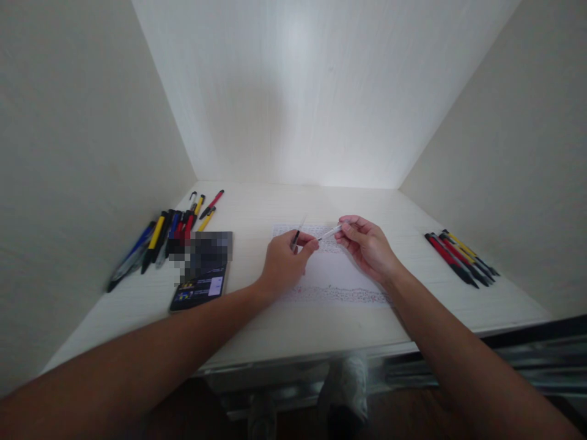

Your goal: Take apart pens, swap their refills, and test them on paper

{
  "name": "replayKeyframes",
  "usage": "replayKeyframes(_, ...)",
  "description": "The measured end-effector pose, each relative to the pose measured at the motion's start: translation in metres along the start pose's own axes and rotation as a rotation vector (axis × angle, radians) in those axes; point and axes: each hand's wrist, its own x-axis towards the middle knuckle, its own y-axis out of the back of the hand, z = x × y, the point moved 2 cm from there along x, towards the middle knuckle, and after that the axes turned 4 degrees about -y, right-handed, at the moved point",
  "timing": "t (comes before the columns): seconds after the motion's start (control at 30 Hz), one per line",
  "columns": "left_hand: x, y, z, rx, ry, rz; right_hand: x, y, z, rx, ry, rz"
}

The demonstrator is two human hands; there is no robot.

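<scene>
Both of my hands are raised over a sheet of paper [328,269] covered in fine marks. My right hand [367,241] pinches a slim whitish pen barrel [332,231], which slants down to the left. Its dark lower end meets the thumb and fingertip of my left hand [287,260]. Between the fingers of that left hand sits a thin pen part [296,237], dark below and clear at the top, pointing up. My left fingers partly hide it. Whether the two pieces belong to one pen I cannot tell.
On the left lie many pens [158,238] in yellow, red, blue and black, beside a phone [202,287] with a lit, partly blurred screen. More red, yellow and black pens [456,256] lie at the right. White panels [298,110] enclose the desk on three sides.
</scene>
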Motion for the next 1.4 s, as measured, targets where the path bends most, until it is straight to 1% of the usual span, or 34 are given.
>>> replayKeyframes(0.1, 0.0, 0.0, 0.001, -0.028, 0.015, 0.013, -0.001, 0.0, 0.001, 0.01, -0.026, -0.024)
replayKeyframes(0.2, 0.0, 0.002, 0.005, -0.081, 0.031, 0.061, -0.001, 0.001, 0.004, -0.046, -0.034, -0.077)
replayKeyframes(0.3, 0.0, 0.005, 0.01, -0.116, 0.008, 0.125, -0.002, 0.001, 0.009, -0.177, -0.042, -0.19)
replayKeyframes(0.37, 0.0, 0.006, 0.011, -0.107, -0.01, 0.14, -0.004, 0.0, 0.013, -0.266, -0.066, -0.281)
replayKeyframes(0.47, 0.001, 0.006, 0.009, -0.055, -0.024, 0.112, -0.007, -0.003, 0.017, -0.329, -0.111, -0.423)
replayKeyframes(0.53, 0.001, 0.005, 0.007, -0.01, -0.059, 0.088, -0.008, -0.006, 0.017, -0.314, -0.123, -0.447)
replayKeyframes(0.63, 0.0, 0.004, 0.005, 0.031, -0.155, 0.075, -0.009, -0.007, 0.012, -0.211, -0.11, -0.35)
replayKeyframes(0.77, 0.001, 0.002, 0.002, 0.068, -0.173, 0.009, -0.006, -0.005, 0.002, 0.011, -0.063, -0.208)
replayKeyframes(0.83, 0.002, 0.001, 0.001, 0.101, -0.194, -0.022, -0.004, -0.002, -0.002, 0.112, -0.063, -0.126)
replayKeyframes(0.93, 0.002, 0.001, -0.001, 0.145, -0.215, -0.033, -0.001, 0.002, -0.005, 0.209, -0.084, -0.034)
replayKeyframes(1.13, 0.002, 0.0, -0.002, 0.189, -0.203, -0.028, 0.001, 0.004, -0.007, 0.319, -0.096, -0.01)
replayKeyframes(1.4, 0.002, 0.0, -0.003, 0.21, -0.239, -0.02, 0.0, 0.002, -0.005, 0.215, -0.046, -0.022)
